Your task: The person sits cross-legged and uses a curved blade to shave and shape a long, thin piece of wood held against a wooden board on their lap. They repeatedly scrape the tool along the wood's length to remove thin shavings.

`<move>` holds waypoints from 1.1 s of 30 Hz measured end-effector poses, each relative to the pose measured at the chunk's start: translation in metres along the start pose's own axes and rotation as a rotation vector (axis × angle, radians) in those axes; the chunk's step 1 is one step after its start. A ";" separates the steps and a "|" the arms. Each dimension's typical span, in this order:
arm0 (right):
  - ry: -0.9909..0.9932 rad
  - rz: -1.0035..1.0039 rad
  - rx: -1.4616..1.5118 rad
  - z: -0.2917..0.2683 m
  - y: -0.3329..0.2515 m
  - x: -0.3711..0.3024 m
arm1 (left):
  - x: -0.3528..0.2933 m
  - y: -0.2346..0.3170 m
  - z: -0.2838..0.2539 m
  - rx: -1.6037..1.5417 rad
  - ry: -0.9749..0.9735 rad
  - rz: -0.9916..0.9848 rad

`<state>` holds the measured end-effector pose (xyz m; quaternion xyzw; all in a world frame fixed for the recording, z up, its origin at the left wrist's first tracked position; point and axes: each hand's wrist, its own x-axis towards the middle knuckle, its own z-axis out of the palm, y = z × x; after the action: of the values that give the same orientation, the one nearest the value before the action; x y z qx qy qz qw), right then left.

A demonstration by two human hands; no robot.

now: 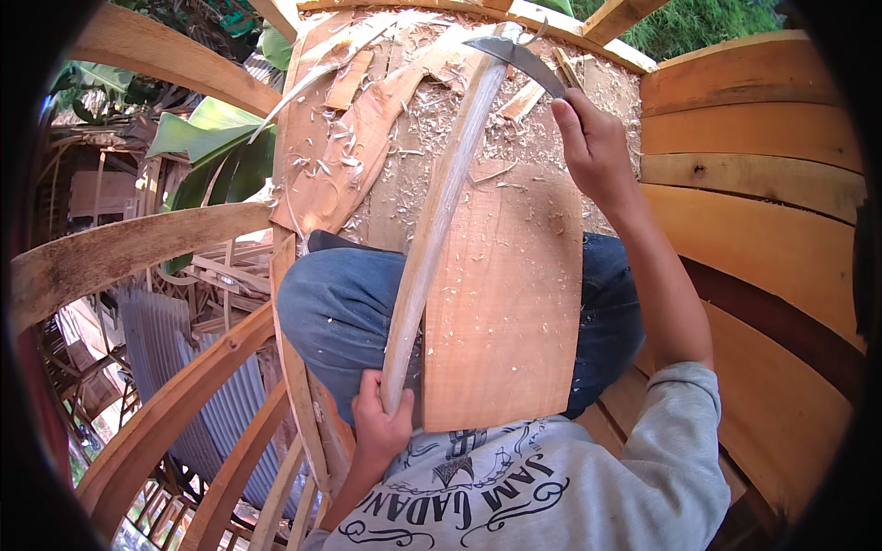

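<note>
A long pale wooden stick (439, 211) runs from my lap away toward the far edge of the floor. My left hand (380, 424) is closed round its near end, beside my left thigh. My right hand (593, 147) is closed on a knife with a curved, dark blade (525, 61); the fingers hide its handle. The blade lies across the stick close to its far end. Under the stick and between my knees, a wide flat wooden board (505, 312) rests across my lap, with a few shavings on it.
Curled wood shavings (432, 119) and offcuts (349, 81) litter the plank floor ahead. A plank wall (753, 184) rises close on my right. Wooden rails (138, 253) border the left, with a banana leaf (216, 138) and corrugated metal sheets (175, 349) beyond.
</note>
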<state>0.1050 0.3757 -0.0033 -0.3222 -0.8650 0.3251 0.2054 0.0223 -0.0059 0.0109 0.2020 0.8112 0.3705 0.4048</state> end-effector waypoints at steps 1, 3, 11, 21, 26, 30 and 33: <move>-0.014 -0.095 -0.038 0.000 -0.001 -0.005 | -0.001 -0.002 0.001 -0.013 -0.001 0.015; -0.039 -0.296 -0.100 0.003 -0.004 -0.010 | -0.001 -0.007 0.002 -0.034 0.014 0.045; 0.073 0.125 0.108 0.004 -0.010 -0.005 | 0.001 -0.006 0.002 -0.027 0.006 0.018; 0.187 0.187 0.522 -0.021 -0.027 -0.005 | -0.001 -0.009 0.001 -0.044 0.009 0.052; -0.165 -0.015 0.245 -0.005 -0.060 -0.037 | -0.002 -0.012 0.001 -0.087 -0.005 -0.018; -0.186 0.044 0.125 0.006 -0.053 -0.062 | -0.001 -0.013 -0.001 -0.063 -0.019 -0.007; -0.115 -0.097 -0.072 0.005 -0.046 -0.064 | -0.003 -0.009 0.004 -0.046 0.019 0.035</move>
<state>0.1283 0.3023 0.0164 -0.2678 -0.9012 0.3015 0.1590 0.0270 -0.0117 0.0040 0.2034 0.8027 0.3979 0.3950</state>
